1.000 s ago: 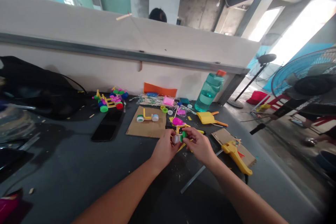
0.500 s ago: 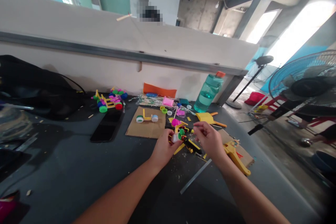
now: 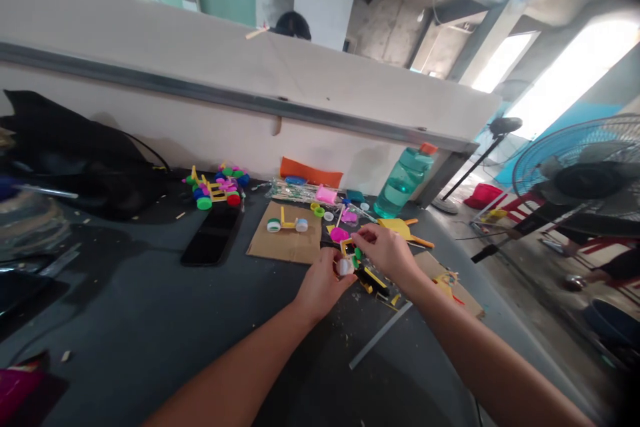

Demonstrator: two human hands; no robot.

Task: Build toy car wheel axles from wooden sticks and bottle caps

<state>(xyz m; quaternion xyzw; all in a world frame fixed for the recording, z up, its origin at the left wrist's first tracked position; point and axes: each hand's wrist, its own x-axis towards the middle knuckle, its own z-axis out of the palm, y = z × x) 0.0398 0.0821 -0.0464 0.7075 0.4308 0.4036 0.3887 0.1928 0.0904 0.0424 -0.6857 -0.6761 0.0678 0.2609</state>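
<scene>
Step in hand, as we judge it: fitting or adjusting a part on a small assembly (image 3: 347,265) of yellow strips with a white cap and a green cap. We have this assembly raised in front of us over the right half of the table (image 3: 200,333), nearer the far edge than the near one.

Left hand (image 3: 321,287): we pinch the assembly between thumb and fingers at its white-cap end. Right hand (image 3: 387,252): our fingers are bent and drawn together at the assembly's upper right, beside the green cap. We cannot tell whether they grip a part or only touch it.

A similar yellow piece with caps (image 3: 287,223) rests on the cardboard sheet (image 3: 270,247) toward the far edge, and may serve as a reference. A black-and-yellow tool (image 3: 373,279) lies just beyond our hands, among scraps. A yellow tool (image 3: 444,285), mostly hidden by our right forearm, lies toward the right edge.

Next move, in our judgement: we should hold the white-cap end steady with the left and make fine fingertip corrections with the right. We should avoid squeezing, since the thin strips could twist out of line.
</scene>
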